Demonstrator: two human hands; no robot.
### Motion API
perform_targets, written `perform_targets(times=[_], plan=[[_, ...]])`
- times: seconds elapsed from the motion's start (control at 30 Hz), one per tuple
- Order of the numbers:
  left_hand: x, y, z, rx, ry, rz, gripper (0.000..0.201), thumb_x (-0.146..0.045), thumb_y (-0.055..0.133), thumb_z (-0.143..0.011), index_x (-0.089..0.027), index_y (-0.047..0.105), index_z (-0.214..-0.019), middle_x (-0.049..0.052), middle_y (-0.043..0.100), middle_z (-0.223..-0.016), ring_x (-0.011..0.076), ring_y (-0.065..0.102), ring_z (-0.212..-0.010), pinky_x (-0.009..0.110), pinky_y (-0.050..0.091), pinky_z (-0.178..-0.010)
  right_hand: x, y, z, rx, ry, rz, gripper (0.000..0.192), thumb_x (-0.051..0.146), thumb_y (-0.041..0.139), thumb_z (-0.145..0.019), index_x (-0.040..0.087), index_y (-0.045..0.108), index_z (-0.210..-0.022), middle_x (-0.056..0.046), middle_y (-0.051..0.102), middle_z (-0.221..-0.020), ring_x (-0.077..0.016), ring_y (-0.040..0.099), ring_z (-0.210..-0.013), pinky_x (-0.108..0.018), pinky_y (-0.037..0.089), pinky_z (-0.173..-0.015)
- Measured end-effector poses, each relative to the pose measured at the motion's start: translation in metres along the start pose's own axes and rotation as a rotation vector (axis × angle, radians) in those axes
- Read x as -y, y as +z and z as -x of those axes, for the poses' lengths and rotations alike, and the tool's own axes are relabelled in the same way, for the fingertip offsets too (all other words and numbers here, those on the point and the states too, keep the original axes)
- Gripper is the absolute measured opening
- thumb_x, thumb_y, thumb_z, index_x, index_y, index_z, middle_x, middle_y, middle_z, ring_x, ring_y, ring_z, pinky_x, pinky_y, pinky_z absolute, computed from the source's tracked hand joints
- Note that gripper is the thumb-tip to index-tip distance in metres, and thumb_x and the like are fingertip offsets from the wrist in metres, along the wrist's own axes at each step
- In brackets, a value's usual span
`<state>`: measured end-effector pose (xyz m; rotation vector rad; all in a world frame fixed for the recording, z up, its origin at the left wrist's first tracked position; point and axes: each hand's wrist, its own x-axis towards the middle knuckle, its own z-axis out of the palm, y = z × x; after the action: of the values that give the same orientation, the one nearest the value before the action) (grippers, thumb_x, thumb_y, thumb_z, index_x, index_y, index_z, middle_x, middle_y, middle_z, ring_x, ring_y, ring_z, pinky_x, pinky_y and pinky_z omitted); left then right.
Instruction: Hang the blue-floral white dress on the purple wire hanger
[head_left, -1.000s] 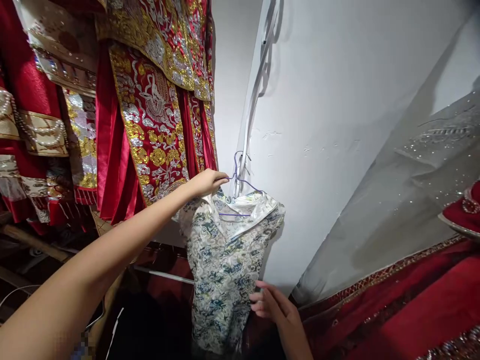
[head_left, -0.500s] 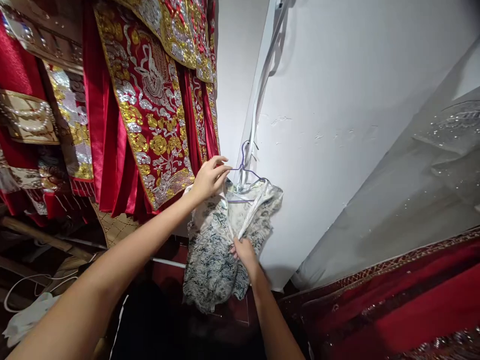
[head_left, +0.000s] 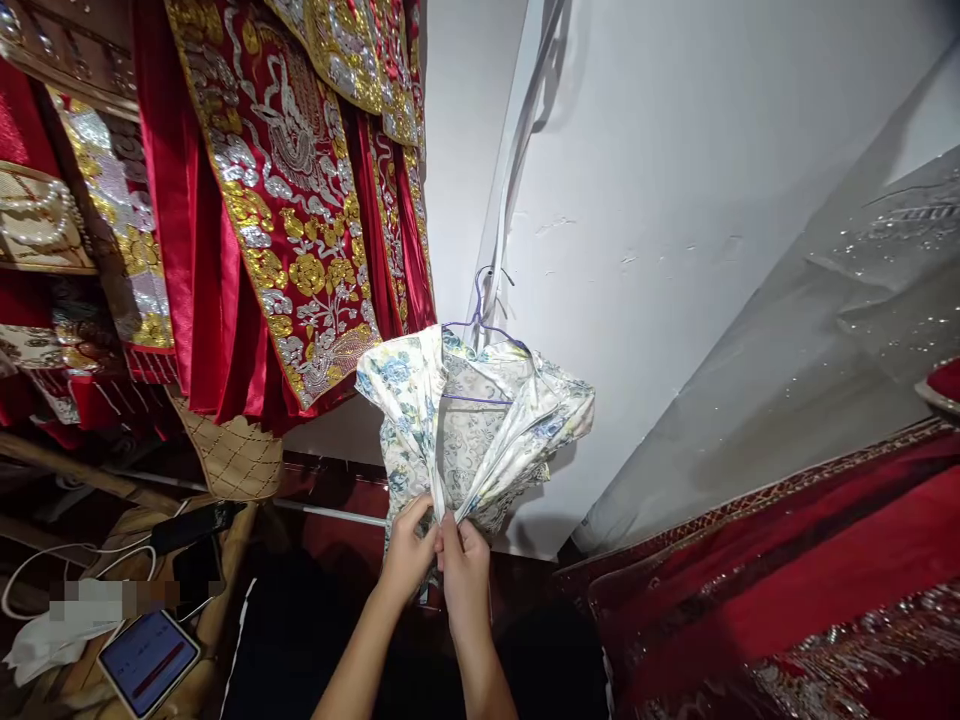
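Observation:
A pale floral brocade dress [head_left: 480, 420] hangs on a thin purple wire hanger [head_left: 480, 325] in front of a white wall. Its front is parted, showing the lining. My left hand [head_left: 409, 550] and my right hand [head_left: 463, 555] are side by side below the collar. Each pinches one edge of the dress's front opening, where the two edges meet.
Red robes with gold and silver embroidery [head_left: 292, 200] hang at upper left. A red beaded garment [head_left: 787, 590] and a sheer sequinned veil [head_left: 862, 320] lie at right. A phone [head_left: 148, 660], a white cable [head_left: 45, 575] and a quilted tan bag [head_left: 232, 455] sit at lower left.
My left hand left the hanger and came down to the dress front beside my right hand. The dress front has spread open, and the view has tilted slightly downward.

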<state>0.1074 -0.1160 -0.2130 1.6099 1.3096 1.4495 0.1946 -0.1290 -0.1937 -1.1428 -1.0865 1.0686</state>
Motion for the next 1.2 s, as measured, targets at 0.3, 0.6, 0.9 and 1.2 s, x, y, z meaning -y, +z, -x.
perform_targets(times=[0.3, 0.6, 0.9, 1.2], plan=[[-0.009, 0.001, 0.024, 0.005, -0.074, -0.026, 0.035, -0.045, 0.044, -0.094, -0.023, 0.053, -0.069, 0.003, 0.057, -0.072, 0.0214, 0.056, -0.072, 0.034, 0.047, -0.072, 0.019, -0.026, -0.008, 0.298, 0.093, -0.054, 0.05, 0.065, 0.06, -0.083, 0.018, 0.056, -0.066, 0.004, 0.045, -0.052, -0.0089, 0.036, -0.045, -0.023, 0.029, -0.046], [-0.004, 0.012, 0.025, 0.089, -0.085, -0.12, 0.039, -0.052, 0.037, -0.097, -0.023, 0.05, -0.074, 0.006, 0.056, -0.077, 0.0227, 0.054, -0.076, 0.034, 0.044, -0.071, 0.081, -0.043, -0.075, 0.301, 0.104, 0.058, 0.033, 0.045, 0.064, -0.08, 0.016, 0.063, -0.066, 0.002, 0.055, -0.047, -0.0068, 0.033, -0.037, -0.021, 0.021, -0.039], [-0.026, 0.009, -0.014, 0.275, 0.054, -0.172, 0.042, -0.05, 0.043, -0.096, -0.021, 0.055, -0.068, 0.005, 0.06, -0.072, 0.0217, 0.058, -0.073, 0.032, 0.044, -0.068, 0.213, -0.005, -0.146, 0.228, -0.255, 0.053, 0.026, 0.036, 0.06, -0.083, 0.014, 0.062, -0.071, 0.0, 0.06, -0.052, -0.0063, 0.044, -0.038, -0.018, 0.03, -0.038], [-0.186, -0.057, -0.157, 0.135, 0.594, -0.242, 0.019, -0.031, 0.054, -0.094, -0.018, 0.068, -0.101, 0.004, 0.069, -0.089, 0.0167, 0.06, -0.079, 0.028, 0.045, -0.076, 0.202, -0.025, -0.12, 0.169, -0.458, 0.223, 0.03, 0.042, 0.056, -0.088, 0.018, 0.06, -0.072, 0.002, 0.053, -0.052, -0.0124, 0.047, -0.047, -0.024, 0.035, -0.046]])
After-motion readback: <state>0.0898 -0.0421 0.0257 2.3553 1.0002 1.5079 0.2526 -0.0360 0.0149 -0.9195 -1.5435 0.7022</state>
